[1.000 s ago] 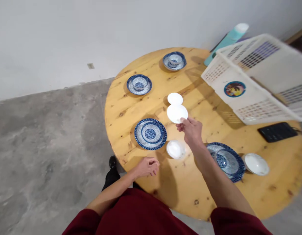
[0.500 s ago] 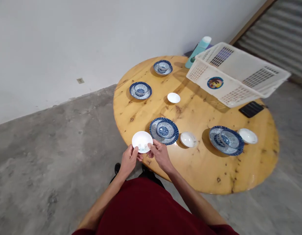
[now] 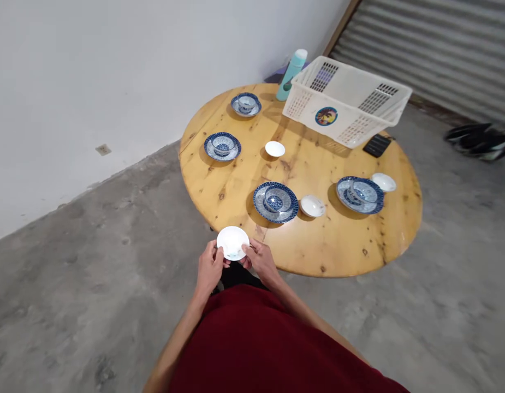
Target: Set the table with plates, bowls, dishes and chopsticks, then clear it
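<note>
Two bare hands pinch one shallow white dish (image 3: 233,243) between them, the left hand (image 3: 210,266) on its left rim and the right hand (image 3: 263,263) on its right, thumbs on top. They hold it above the near edge of the round wooden table (image 3: 309,245), close to the body in a dark red shirt (image 3: 236,338).

On the table are three small white bowls (image 3: 275,149): one stands alone toward the middle, one beside the nearest plate, one beside the right-hand plate. There are four blue-and-white plates (image 3: 259,210), each bearing one clear-looking patterned bowl (image 3: 278,197). Farther out come one white basket (image 3: 305,103) with an oval sticker (image 3: 326,116), one turquoise bottle (image 3: 292,76) and one flat black object (image 3: 377,145), perhaps a phone.

The fingers under the dish are mostly hidden, and glare washes out its inside, where a faint mark shows. The right-hand white bowl is partly covered by the plate before it. The basket's front wall hides its floor. Dark items (image 3: 479,140) on the ground, probably shoes, are cut off at the right edge.
</note>
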`<action>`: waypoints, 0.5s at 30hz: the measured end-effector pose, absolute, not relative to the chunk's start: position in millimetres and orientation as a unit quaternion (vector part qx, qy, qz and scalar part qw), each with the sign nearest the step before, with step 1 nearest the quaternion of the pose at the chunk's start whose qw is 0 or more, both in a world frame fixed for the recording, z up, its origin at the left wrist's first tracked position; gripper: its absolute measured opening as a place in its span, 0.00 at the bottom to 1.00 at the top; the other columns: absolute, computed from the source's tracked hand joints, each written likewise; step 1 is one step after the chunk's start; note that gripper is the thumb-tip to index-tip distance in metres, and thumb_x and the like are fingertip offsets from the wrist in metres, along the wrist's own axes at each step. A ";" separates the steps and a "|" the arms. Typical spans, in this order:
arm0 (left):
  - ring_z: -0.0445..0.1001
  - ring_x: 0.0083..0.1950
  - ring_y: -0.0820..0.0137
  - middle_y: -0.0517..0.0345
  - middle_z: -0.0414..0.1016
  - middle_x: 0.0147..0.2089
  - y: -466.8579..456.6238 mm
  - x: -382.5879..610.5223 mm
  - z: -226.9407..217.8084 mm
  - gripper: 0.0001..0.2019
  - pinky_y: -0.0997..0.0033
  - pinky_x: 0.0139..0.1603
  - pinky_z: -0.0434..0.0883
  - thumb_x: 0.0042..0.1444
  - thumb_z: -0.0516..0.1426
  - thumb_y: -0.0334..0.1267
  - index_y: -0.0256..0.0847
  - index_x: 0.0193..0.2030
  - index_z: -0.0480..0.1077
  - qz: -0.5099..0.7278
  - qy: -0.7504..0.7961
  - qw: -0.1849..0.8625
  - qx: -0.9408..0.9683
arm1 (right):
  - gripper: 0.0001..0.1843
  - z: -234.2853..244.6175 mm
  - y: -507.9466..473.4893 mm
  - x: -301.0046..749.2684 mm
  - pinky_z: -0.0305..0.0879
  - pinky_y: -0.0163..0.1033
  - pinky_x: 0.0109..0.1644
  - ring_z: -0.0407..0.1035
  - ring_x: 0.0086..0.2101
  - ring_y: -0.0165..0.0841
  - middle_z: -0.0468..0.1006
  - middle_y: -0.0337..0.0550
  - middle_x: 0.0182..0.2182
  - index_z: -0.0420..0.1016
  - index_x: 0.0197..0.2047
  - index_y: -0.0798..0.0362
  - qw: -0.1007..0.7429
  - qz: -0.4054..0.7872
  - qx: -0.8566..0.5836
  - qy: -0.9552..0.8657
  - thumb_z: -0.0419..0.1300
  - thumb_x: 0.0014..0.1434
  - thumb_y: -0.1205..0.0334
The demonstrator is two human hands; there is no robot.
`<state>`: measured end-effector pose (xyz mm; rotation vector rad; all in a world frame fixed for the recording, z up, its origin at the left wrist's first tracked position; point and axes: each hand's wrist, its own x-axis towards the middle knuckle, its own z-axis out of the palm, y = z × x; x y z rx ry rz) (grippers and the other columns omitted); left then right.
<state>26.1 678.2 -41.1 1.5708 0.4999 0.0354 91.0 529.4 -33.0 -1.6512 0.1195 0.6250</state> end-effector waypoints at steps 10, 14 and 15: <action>0.78 0.27 0.66 0.60 0.76 0.29 732.0 108.0 -43.4 0.12 0.69 0.30 0.76 0.62 0.57 0.47 0.41 0.44 0.70 -0.023 0.186 0.657 0.730 | 0.20 -51.0 572.0 149.8 0.60 0.33 0.25 0.65 0.20 0.30 0.69 0.37 0.17 0.68 0.30 0.52 0.606 0.190 -0.770 0.054 0.55 0.57 0.43; 0.78 0.27 0.67 0.60 0.75 0.29 755.1 157.3 -47.6 0.12 0.70 0.30 0.76 0.62 0.56 0.47 0.41 0.44 0.70 -0.060 0.166 0.640 0.748 | 0.19 -52.5 595.0 181.8 0.62 0.33 0.27 0.66 0.22 0.30 0.72 0.38 0.22 0.70 0.33 0.52 0.633 0.151 -0.752 0.105 0.55 0.55 0.43; 0.78 0.26 0.67 0.60 0.75 0.29 760.1 169.3 -50.0 0.12 0.70 0.29 0.76 0.61 0.56 0.47 0.41 0.44 0.70 -0.068 0.163 0.635 0.752 | 0.19 -52.6 600.2 189.1 0.63 0.33 0.27 0.67 0.23 0.30 0.73 0.38 0.23 0.71 0.34 0.52 0.639 0.147 -0.746 0.117 0.55 0.54 0.44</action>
